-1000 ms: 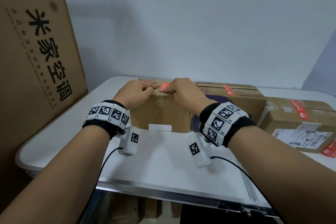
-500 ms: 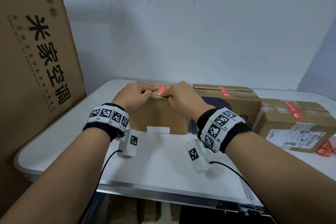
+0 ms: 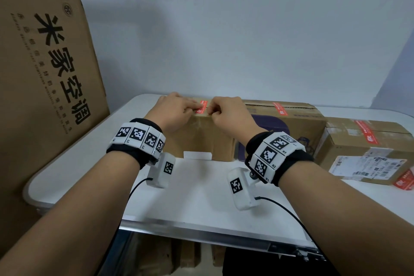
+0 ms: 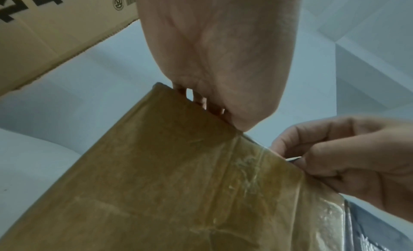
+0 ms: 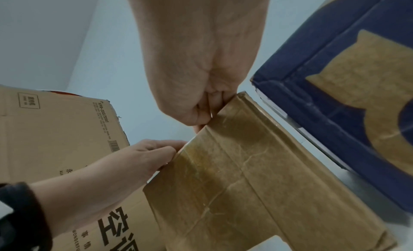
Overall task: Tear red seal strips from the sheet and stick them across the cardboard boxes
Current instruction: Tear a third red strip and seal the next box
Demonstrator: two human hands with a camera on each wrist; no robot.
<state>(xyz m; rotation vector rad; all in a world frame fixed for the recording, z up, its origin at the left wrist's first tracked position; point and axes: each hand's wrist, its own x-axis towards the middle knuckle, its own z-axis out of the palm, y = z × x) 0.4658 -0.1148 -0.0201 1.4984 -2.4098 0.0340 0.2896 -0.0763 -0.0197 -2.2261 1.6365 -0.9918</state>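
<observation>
A brown taped cardboard box (image 3: 201, 139) stands mid-table with a red seal strip (image 3: 202, 106) stuck across its top near the front edge. My left hand (image 3: 179, 107) lies on the box top, its fingertips pressing the strip's left side. My right hand (image 3: 224, 111) is curled just right of the strip and pinches the box's top front edge, thumb on the front face. The left wrist view shows the left hand (image 4: 214, 51) over the edge and the right hand (image 4: 348, 154) gripping it. The right wrist view shows the right hand (image 5: 196, 60), the left hand (image 5: 134, 159) and the box (image 5: 257, 175).
A tall printed carton (image 3: 44, 63) leans at the left. Right of the box stand a purple-printed box (image 3: 280, 123) and a labelled box (image 3: 367, 141), each with a red strip on top. More red strips (image 3: 405, 180) lie at the far right. The white table (image 3: 201, 197) reaches to me.
Both hands stay on the box top by the strip. The right fingers have drawn slightly off the strip while the left fingertips remain on it. The head view has shifted a little.
</observation>
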